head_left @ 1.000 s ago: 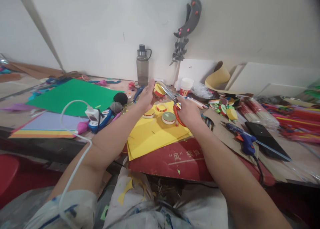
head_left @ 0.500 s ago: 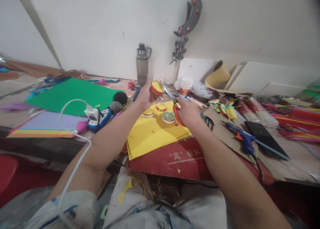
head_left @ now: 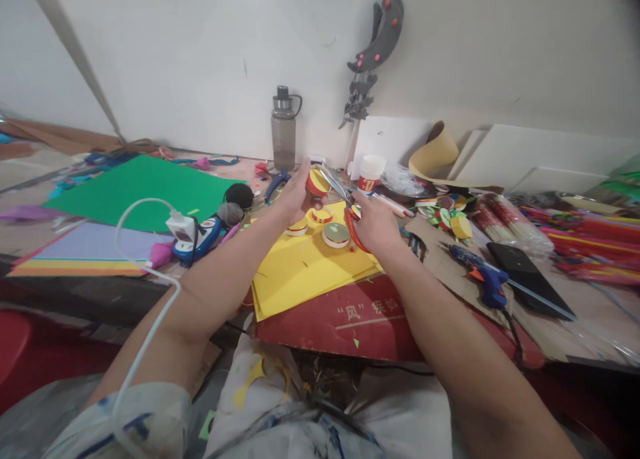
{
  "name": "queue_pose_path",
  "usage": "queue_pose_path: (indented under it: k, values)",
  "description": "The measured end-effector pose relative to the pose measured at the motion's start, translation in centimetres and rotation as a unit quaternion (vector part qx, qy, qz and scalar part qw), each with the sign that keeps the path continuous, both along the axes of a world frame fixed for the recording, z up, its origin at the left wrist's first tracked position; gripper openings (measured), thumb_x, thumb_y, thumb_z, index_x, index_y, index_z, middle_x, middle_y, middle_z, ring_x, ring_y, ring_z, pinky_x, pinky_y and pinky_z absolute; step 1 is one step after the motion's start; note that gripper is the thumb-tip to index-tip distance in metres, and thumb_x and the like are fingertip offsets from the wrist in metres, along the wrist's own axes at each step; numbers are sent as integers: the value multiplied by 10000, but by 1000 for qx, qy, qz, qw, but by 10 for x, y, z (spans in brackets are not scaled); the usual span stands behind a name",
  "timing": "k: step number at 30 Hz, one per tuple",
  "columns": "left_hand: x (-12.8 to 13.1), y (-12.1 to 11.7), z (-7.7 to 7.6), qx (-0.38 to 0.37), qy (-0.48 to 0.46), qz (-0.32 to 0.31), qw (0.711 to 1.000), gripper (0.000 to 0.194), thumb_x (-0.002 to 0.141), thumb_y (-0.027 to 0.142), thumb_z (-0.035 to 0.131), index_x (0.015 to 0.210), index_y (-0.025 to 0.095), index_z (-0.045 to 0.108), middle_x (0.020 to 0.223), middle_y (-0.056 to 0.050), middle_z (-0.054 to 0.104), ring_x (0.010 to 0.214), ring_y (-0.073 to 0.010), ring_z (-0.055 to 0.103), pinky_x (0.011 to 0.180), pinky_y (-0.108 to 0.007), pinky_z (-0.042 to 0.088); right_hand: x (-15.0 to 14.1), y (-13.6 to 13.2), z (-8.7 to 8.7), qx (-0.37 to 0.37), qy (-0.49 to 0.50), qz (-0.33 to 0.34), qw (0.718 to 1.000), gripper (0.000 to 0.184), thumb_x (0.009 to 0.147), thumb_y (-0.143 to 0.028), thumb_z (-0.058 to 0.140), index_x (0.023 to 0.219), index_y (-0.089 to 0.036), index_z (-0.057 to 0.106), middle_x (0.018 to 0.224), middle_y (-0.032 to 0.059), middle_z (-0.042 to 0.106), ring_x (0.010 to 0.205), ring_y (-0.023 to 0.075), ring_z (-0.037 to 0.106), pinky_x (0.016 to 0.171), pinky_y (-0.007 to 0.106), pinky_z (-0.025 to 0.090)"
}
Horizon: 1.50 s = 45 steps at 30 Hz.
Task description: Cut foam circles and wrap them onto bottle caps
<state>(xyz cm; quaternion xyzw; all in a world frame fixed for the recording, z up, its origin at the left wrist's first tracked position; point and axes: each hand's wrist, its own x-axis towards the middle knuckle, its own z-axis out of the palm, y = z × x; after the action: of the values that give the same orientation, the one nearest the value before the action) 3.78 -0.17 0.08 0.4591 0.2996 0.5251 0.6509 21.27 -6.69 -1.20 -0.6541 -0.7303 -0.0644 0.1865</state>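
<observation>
My left hand grips a small round piece with a yellow top and a red side, raised above the table. In my right hand is a pair of scissors with orange-red handles; its blades point up and left and reach the edge of the round piece. Whether the blades touch it I cannot tell. Below lie yellow sheets carrying a grey-green disc with a pale rim, a yellow disc with a red band and another disc, partly covered by my left hand.
A grey bottle and a paper cup stand at the back. On the right lie a blue glue gun, a black phone and colourful pipe cleaners. A white cable crosses my left arm. A green sheet lies left.
My left hand has turned the round piece, so more of its red side shows, and shifted slightly to the right. The scissors stay at its edge.
</observation>
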Motion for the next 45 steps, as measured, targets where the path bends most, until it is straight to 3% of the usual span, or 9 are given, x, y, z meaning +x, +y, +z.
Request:
queue_pose_path:
  k: [9,15,25,33,41,45]
  values:
    - [-9,8,4,-13,0,0,1000,783,915,875,365,974,172,705,591,-59,653,427,-120,584,354,-206,324,0,1,1,3,-16,14,1000,399,979,-202,492,1332,-186,678,1096,170,779,1008,324,691,816,351,454]
    - [-11,10,4,-8,-15,19,1000,797,940,850,337,1048,159,719,645,-93,668,574,-181,687,383,-219,357,-1,0,0,2,-10,14,1000,398,997,-242,481,1336,-211,687,1112,150,789,1030,318,699,843,354,467]
    - [1,0,4,-7,-40,49,998,691,930,826,439,930,173,664,582,-14,618,478,-109,597,400,-200,366,0,1,-1,1,5,0,1000,402,1000,-277,490,1352,-192,663,1127,178,770,1023,329,692,815,361,471]
    - [0,2,-4,-3,-14,-17,1000,703,932,829,427,939,177,691,617,-30,635,471,-103,577,393,-206,347,0,-1,2,-5,-4,-6,1000,412,1009,-270,477,1379,-188,640,1165,193,741,1048,327,676,835,370,471]
    - [-10,7,5,-24,2,-15,1000,821,913,886,323,960,168,717,582,-63,635,413,-117,551,344,-218,274,-1,0,2,-5,-20,9,1000,389,993,-229,493,1336,-203,673,1148,163,776,1040,330,693,821,357,458]
    - [-10,7,6,-20,-11,4,1000,801,931,860,348,1065,166,726,612,-66,656,484,-146,624,375,-222,343,-2,-1,2,-5,-23,4,1000,380,1003,-246,487,1326,-223,685,1140,147,786,1024,320,701,827,358,468]
